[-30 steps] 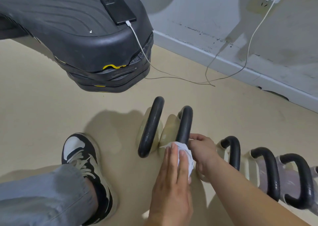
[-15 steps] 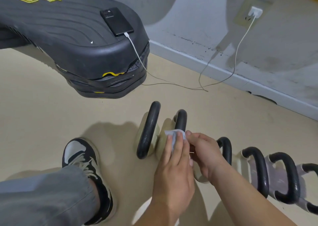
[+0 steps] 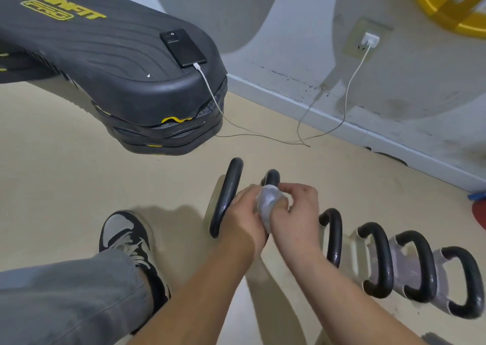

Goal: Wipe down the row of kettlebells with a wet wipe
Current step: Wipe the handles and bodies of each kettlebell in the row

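Bright, soft shadows, wide-angle edge distortion.

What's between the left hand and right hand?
The bunched wet wipe, held by left hand and right hand, at the second kettlebell's handle; head view.

A crumpled wet wipe [image 3: 268, 203] is held between the left hand [image 3: 243, 218] and the right hand [image 3: 297, 213], both curled round it at the black handle of the second kettlebell [image 3: 273, 177] in a row of kettlebells [image 3: 378, 258] set out on the beige floor [image 3: 65, 173]. Beyond, a phone [image 3: 182, 47] is laid on a black step platform [image 3: 105, 63] and joined by a white cable [image 3: 352, 81] to a wall charger [image 3: 369, 39]. A black-and-white shoe [image 3: 126, 237] is planted left of the row.
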